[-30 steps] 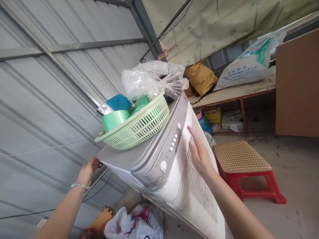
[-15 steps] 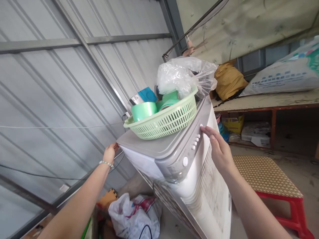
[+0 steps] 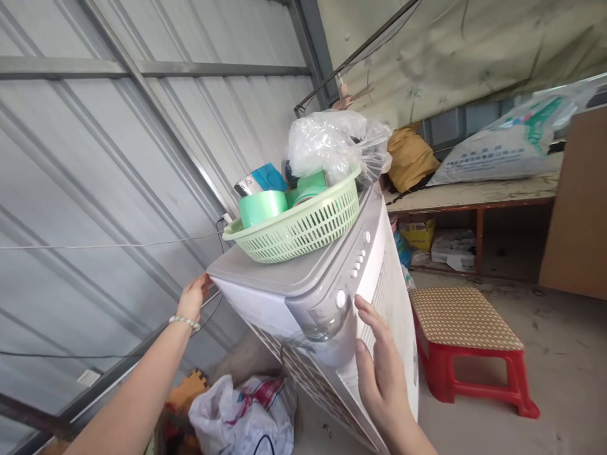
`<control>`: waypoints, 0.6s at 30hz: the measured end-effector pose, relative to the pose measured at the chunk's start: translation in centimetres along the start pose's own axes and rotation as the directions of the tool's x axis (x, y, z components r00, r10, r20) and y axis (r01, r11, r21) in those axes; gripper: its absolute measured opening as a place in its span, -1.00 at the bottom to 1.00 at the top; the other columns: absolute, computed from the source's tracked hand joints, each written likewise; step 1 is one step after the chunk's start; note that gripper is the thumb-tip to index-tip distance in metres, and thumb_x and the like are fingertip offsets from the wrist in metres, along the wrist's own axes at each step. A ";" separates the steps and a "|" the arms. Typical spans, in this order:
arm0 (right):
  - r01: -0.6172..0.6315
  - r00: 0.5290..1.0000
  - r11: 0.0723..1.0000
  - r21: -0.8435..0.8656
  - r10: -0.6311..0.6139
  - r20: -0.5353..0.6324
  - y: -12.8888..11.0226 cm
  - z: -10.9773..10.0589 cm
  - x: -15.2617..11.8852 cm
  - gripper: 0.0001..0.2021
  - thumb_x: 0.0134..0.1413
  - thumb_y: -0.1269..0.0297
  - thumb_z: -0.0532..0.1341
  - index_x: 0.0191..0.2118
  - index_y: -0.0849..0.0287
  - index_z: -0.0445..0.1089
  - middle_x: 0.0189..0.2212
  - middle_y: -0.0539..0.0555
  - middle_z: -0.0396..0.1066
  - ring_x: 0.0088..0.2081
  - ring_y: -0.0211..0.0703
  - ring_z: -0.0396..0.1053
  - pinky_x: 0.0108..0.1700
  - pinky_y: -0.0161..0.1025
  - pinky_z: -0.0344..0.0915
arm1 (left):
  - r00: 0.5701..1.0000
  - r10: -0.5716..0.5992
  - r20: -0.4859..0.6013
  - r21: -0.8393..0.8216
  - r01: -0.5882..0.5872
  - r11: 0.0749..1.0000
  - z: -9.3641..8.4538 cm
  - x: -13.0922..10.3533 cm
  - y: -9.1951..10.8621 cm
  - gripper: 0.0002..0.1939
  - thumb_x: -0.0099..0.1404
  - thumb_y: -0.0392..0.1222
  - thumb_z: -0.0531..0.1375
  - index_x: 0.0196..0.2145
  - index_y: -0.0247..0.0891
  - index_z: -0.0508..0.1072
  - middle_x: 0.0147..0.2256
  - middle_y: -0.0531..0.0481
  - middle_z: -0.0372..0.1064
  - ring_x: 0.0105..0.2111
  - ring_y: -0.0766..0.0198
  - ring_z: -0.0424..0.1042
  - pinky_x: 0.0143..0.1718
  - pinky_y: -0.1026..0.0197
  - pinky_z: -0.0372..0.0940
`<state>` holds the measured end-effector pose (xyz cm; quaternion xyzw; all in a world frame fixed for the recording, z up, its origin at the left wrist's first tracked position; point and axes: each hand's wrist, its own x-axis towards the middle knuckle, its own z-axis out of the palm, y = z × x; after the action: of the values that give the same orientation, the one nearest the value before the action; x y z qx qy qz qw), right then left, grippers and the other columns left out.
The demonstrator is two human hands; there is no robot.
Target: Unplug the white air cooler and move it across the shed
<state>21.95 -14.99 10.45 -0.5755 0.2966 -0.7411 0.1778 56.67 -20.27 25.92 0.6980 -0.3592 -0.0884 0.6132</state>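
A white and grey air cooler (image 3: pixel 279 278) stands tilted in view, with a round knob (image 3: pixel 340 298), several small white push buttons and a second knob along its sloped control panel. My left hand (image 3: pixel 193 298), with a beaded bracelet at the wrist, grips the cooler's left top corner; its fingertips are partly hidden at the edge. Just in front of the panel, my right hand (image 3: pixel 383 366) is open, fingers apart and holding nothing, close to the round knob. On the cooler's top rests a light green plastic basket (image 3: pixel 303 230) with green tape rolls (image 3: pixel 263 207) and a clear plastic bag (image 3: pixel 327 142).
A red stool (image 3: pixel 474 373) with a woven-pattern top stands right of the cooler. Below left lies a white sack (image 3: pixel 237 411). A wooden shelf (image 3: pixel 474 194) at the back carries a yellow-brown bag and a large white sack. Cables run along the metal wall at left.
My right hand has come away from the far knob, down and towards me, and its fingers have spread. My left hand stays at the cooler's corner. The view has shifted to the right.
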 end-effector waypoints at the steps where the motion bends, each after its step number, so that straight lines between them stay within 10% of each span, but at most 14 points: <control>1: -0.016 1.000 1.000 -0.023 0.016 -0.021 0.3 0.0 0.3 -0.58 0.14 0.46 -0.04 0.12 0.08 0.07 0.12 0.15 0.15 0.17 -0.09 0.11 0.10 0.00 0.25 | 1.000 -0.002 -0.001 0.004 0.002 1.000 0.0 0.0 0.1 -0.79 0.21 -0.26 0.05 -0.26 -0.37 0.43 -0.09 -0.18 0.41 -0.01 0.15 0.36 0.13 -0.06 0.11; 18: -0.141 0.990 0.990 0.015 0.141 -0.004 4.7 -1.2 6.5 -0.51 -0.08 0.58 -0.12 0.00 0.11 0.15 0.01 0.09 0.30 0.08 -0.15 0.21 0.12 0.07 0.17 | 0.998 -0.038 0.049 0.030 0.037 0.999 0.3 -0.3 1.4 -0.84 0.23 -0.27 0.06 -0.33 -0.36 0.41 -0.09 -0.15 0.40 0.04 0.17 0.30 0.17 -0.06 0.06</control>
<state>18.66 -22.26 12.11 -0.5499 0.3317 -0.7301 0.2333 55.75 -20.30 27.07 0.7112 -0.3623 -0.1120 0.5919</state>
